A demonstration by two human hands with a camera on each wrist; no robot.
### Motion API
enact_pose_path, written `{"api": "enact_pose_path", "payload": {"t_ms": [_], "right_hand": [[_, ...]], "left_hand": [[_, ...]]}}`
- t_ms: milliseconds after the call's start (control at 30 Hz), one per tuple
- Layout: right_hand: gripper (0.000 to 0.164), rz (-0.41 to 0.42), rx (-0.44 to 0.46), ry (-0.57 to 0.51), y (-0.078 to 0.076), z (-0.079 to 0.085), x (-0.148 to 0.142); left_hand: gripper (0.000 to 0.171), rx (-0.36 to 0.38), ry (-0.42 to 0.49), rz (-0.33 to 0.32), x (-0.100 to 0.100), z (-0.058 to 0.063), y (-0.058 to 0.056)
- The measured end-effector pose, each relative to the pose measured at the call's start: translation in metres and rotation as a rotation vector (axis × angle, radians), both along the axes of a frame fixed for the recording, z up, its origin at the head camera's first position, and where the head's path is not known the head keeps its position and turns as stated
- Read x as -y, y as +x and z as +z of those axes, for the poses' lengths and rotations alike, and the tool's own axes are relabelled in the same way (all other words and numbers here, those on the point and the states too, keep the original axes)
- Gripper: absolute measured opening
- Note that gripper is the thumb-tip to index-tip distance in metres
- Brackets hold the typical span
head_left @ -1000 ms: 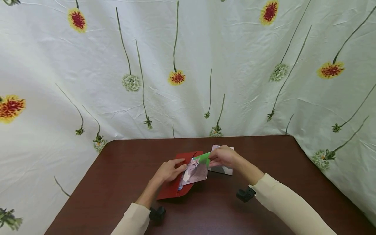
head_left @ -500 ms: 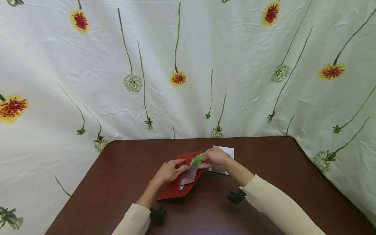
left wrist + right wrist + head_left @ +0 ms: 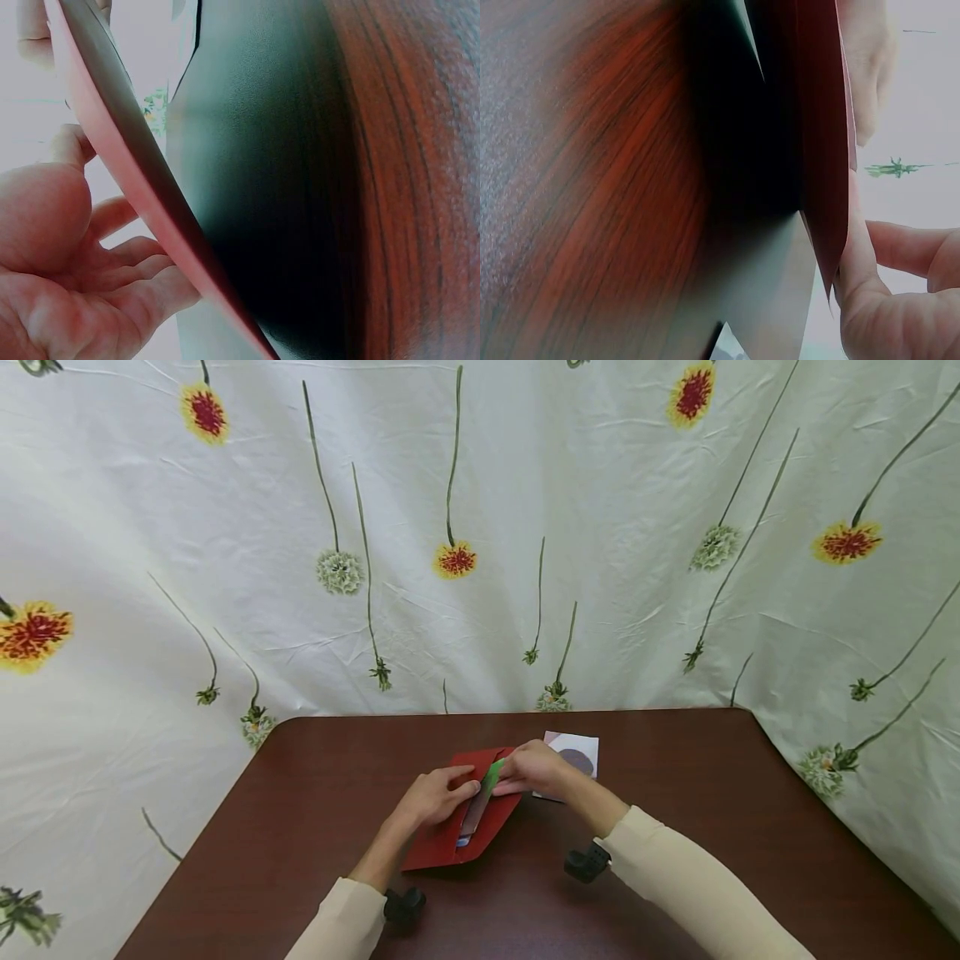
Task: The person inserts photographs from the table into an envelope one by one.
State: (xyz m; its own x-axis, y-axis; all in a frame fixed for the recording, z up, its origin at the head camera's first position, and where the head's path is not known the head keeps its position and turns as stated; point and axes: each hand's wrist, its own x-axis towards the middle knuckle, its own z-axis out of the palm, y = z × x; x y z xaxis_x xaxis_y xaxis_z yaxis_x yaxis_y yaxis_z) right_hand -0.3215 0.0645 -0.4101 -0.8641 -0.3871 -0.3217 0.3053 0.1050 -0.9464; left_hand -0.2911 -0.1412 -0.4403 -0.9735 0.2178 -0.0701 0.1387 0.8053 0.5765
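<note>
A red envelope [image 3: 438, 845] is held tilted over the dark table, its pocket opening facing right. My left hand [image 3: 431, 797] grips it from the left, thumb at the pocket's edge. In the left wrist view, fingers [image 3: 154, 289] meet the envelope's edge [image 3: 142, 176]. A picture card [image 3: 477, 806], with a green strip at its top corner, sits mostly inside the pocket. My right hand [image 3: 536, 768] pinches that green corner beside the flap. In the right wrist view, the right hand [image 3: 900, 292] is at the envelope's edge [image 3: 825, 150], and the pinched card is largely hidden.
Another picture card [image 3: 576, 753], white with a grey round shape, lies on the table behind my right hand. A blue-and-white edge [image 3: 462, 841] shows in the pocket's lower end. A flower-print cloth [image 3: 487, 635] hangs behind the brown table [image 3: 337, 752].
My right hand has moved left, and the cat picture card has slid down into the envelope's pocket. The left hand and envelope have stayed almost still. More of the far card now shows.
</note>
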Motion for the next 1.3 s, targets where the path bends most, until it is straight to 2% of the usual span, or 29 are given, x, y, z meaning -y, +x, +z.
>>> {"api": "enact_pose_path", "payload": {"t_ms": [533,1000,1300], "right_hand": [[0.021,-0.042,0.032,0.002,-0.002,-0.010,0.013],[0.013,-0.069,-0.009,0.027,-0.003,-0.018,0.021],[0.015,-0.042,-0.039,0.071,-0.004,-0.012,0.017]], "left_hand": [[0.051,0.005,0.002,-0.006,0.000,0.001,0.000],[0.051,0.009,0.018,0.009,0.002,-0.001,0.001],[0.051,0.009,0.024,0.005,0.001,-0.002,0.000]]}}
